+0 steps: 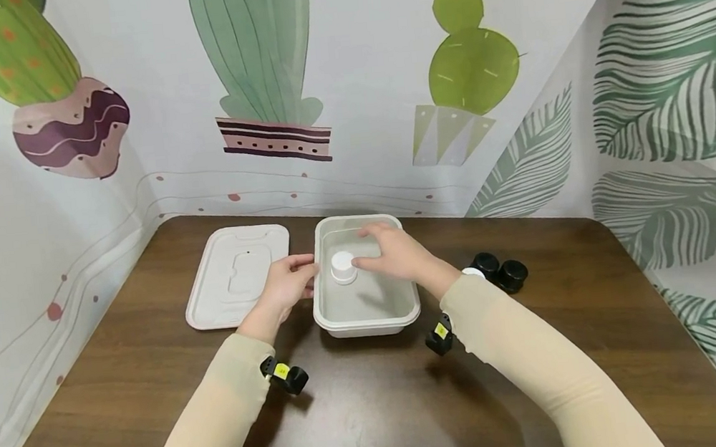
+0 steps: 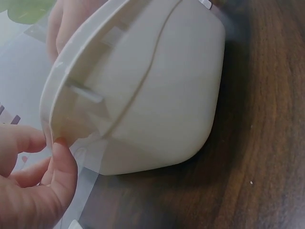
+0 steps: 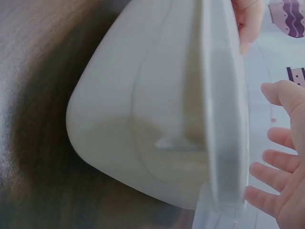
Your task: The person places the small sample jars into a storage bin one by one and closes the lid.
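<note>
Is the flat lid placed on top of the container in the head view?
No, the lid lies flat on the table to the left of the open container.

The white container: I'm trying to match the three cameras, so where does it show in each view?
Head: white container at table centre, between both hands.
Left wrist: it fills the upper middle, seen from outside, the left hand at its rim.
Right wrist: it fills the centre, rim towards the right hand.
Shared landmark: the dark wooden table.
</note>
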`<state>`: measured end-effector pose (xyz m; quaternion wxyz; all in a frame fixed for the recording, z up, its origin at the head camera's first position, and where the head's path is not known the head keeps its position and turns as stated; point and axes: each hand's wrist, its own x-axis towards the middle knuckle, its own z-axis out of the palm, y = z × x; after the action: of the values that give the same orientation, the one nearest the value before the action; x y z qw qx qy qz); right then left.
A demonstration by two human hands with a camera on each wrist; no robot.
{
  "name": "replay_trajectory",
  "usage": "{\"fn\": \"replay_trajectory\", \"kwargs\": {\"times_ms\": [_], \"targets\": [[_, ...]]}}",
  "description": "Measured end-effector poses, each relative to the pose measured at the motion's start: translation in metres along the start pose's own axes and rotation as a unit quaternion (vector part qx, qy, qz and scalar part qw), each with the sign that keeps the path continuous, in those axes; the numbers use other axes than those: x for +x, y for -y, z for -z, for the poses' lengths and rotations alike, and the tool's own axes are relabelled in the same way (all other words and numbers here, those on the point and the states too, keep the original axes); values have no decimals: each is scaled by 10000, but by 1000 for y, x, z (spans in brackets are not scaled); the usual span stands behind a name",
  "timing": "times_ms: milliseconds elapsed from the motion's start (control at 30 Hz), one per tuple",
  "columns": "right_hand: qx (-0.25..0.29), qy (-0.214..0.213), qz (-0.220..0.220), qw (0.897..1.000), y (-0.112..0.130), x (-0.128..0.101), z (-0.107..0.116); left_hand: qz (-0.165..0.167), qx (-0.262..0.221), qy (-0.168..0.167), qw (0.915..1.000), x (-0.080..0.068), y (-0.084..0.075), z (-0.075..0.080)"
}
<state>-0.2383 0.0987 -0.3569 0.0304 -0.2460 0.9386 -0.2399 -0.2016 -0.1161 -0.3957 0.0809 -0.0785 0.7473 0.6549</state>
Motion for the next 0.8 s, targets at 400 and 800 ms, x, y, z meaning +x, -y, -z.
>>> {"fn": "replay_trajectory", "kwargs": {"times_ms": [400, 800], "targets": [[340, -274, 127, 9990, -9, -14, 15, -26, -209, 39, 9998, -1, 2, 0], [516, -459, -122, 9975, -13, -31, 22, -92, -178, 120, 9997, -1, 4, 1]]}}
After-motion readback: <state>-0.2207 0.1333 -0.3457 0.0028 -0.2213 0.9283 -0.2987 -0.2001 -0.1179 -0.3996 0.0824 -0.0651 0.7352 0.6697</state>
